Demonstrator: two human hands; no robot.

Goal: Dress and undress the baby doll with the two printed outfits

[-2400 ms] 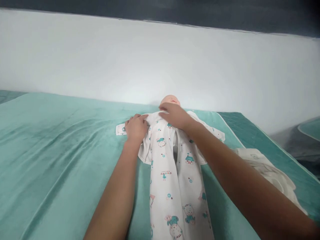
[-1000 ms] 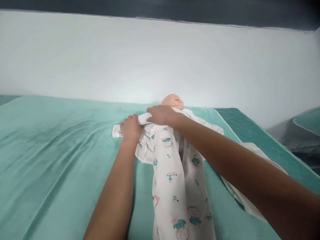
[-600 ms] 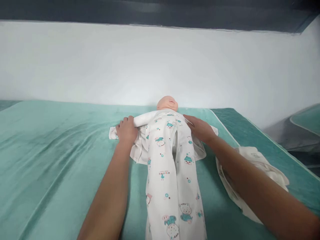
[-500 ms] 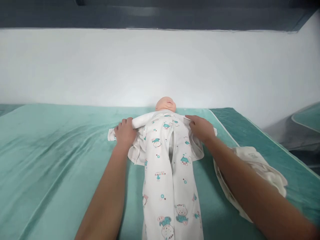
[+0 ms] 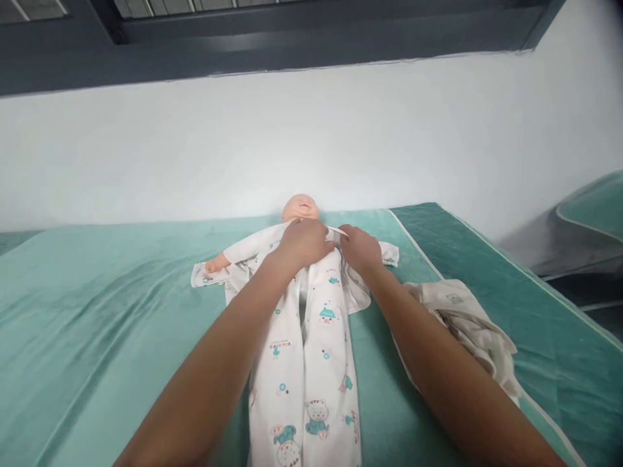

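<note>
A baby doll [image 5: 300, 206] lies on its back, head toward the wall, in white baby clothes [image 5: 326, 337] printed with teal and pink animals. The long trouser legs stretch toward me, with a slit between them. My left hand [image 5: 305, 241] is on the doll's chest, its fingers bent onto the cloth near the collar. Beside it, my right hand [image 5: 361, 250] pinches a white sleeve [image 5: 337, 230] at the doll's shoulder on the right. The doll's bare hand [image 5: 217, 263] rests on a spread printed cuff [image 5: 200, 275] at the left. My fingertips are partly hidden.
A crumpled off-white cloth garment [image 5: 457, 311] lies to the right, partly behind my right forearm. Teal sheets [image 5: 121, 324] cover the bed surface. A white wall [image 5: 195, 149] rises behind the doll's head, below a dark window frame [image 5: 272, 45].
My left hand has moved right, from the doll's arm on the left to its chest. My right hand stays at the right shoulder cloth. The view has shifted and tilted slightly.
</note>
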